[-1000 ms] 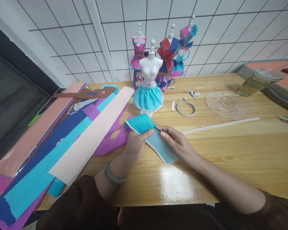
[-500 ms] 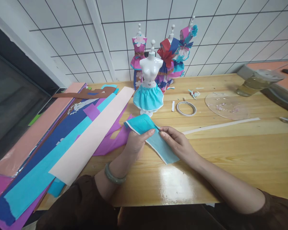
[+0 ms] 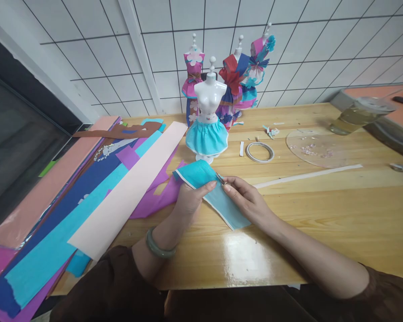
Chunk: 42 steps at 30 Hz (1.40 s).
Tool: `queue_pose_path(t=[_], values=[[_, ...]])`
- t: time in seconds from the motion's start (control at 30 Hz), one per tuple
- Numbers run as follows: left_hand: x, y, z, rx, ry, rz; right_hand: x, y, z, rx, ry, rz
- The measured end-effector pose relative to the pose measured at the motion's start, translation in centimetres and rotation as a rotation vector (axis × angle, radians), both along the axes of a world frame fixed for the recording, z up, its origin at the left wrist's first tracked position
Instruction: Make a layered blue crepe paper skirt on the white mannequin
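Observation:
A turquoise strip (image 3: 229,209) with a white lower edge, folded over at its upper left, lies across my hands near the table's middle. My left hand (image 3: 192,197) pinches it, thumb on top and fingers beneath. On its right, my right hand (image 3: 241,193) has its fingertips closed round a small, thin metal tool (image 3: 220,179) whose tip touches the strip's upper edge; I cannot make out its exact kind. Just behind stands a white dress form (image 3: 211,96) in a turquoise gathered skirt (image 3: 207,137).
Coloured paper strips (image 3: 130,183) cover the left side. Dressed forms (image 3: 233,80) stand against the tiled wall. A tape roll (image 3: 259,152), a long white strip (image 3: 309,176), a clear dish (image 3: 317,150) with small beads and a cup (image 3: 359,117) are to the right.
The metal tool's tip shows a little more between my hands, and my right fingertips have shifted slightly. My left hand still holds the turquoise strip.

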<state>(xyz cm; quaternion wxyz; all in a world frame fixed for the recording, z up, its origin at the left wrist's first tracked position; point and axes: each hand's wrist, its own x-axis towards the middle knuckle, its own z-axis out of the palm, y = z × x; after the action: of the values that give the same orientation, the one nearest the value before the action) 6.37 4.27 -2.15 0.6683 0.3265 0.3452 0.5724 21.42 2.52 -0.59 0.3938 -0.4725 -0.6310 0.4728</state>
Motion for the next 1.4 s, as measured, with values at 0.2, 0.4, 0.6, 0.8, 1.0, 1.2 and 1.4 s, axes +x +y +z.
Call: queue_pose_path(t=[0.2, 0.4, 0.6, 0.8, 1.0, 1.2, 1.4], values=[[-0.1, -0.1, 0.0, -0.012, -0.015, -0.022, 0.1, 0.1, 0.1, 0.009, -0.022, 0.016], [-0.1, -0.1, -0.1, -0.015, -0.003, -0.027, 0.2, 0.2, -0.1, 0.028, -0.039, -0.019], [-0.1, -0.1, 0.0, 0.0, 0.018, -0.04, 0.1, 0.1, 0.0, 0.01, -0.004, -0.032], [-0.1, 0.0, -0.1, -0.039, 0.037, 0.014, 1.4, 1.3, -0.3, 0.004, -0.044, -0.09], [-0.1, 0.0, -0.1, -0.102, -0.074, 0.03, 5.3, 4.0, -1.2, 0.286, -0.715, -0.234], [0.2, -0.2, 0.6, -0.148, -0.135, 0.013, 7.3, 5.5, -3.3, 0.418, -0.988, -0.186], [0.1, -0.2, 0.0, -0.061, -0.039, 0.022, 5.8, 4.6, -1.5, 0.481, -0.72, -0.202]])
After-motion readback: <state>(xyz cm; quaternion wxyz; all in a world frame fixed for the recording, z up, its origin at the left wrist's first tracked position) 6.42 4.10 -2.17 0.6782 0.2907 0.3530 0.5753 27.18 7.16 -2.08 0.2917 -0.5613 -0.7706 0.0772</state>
